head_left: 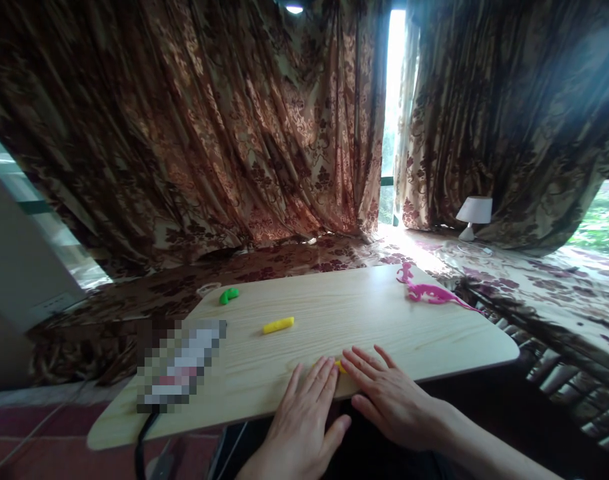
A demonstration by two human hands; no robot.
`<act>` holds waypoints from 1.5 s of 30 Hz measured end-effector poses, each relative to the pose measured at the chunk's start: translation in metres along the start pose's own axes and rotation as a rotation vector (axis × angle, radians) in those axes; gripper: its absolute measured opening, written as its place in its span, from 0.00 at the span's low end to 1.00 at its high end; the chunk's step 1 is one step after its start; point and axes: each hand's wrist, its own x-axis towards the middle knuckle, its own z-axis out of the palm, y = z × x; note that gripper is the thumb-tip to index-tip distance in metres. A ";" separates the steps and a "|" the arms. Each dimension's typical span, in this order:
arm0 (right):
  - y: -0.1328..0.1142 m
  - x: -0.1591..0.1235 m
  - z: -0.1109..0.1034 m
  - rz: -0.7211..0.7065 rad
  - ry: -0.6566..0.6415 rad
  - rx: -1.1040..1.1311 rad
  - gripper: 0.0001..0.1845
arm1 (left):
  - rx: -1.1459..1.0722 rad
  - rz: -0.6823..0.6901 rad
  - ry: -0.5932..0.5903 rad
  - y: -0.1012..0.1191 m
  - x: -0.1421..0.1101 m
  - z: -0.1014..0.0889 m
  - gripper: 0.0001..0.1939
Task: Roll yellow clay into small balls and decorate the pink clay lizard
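My left hand [304, 413] lies flat at the table's front edge, fingers stretched out. Beside it my right hand [384, 393] is flat too, its fingers slightly spread. Between the fingertips of both hands shows a bit of yellow modelling clay [340, 367]; the rest of that piece is hidden under the fingers. Farther back lies a separate short yellow clay roll [278, 325]. At the far left edge sits a curled green clay piece [229, 296]. A pink, irregular, stringy-ended piece [429, 292] that looks like clay lies at the far right.
The pale wooden table [344, 300] has rounded corners. On its left rests a blurred-out flat object [187, 367] with a black cable [143, 440]. Behind are a flower-patterned covered ledge [304, 252], a small white lamp [474, 212] and patterned curtains [264, 133].
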 end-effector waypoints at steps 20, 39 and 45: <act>0.000 0.003 0.000 -0.041 -0.027 0.014 0.32 | -0.040 -0.003 0.028 0.001 -0.001 0.000 0.31; 0.004 -0.004 0.001 -0.097 -0.024 0.002 0.35 | -0.054 -0.021 0.038 0.001 -0.001 -0.002 0.32; 0.029 0.042 -0.004 0.066 0.004 -0.040 0.31 | -0.116 -0.107 0.009 -0.018 0.039 0.001 0.31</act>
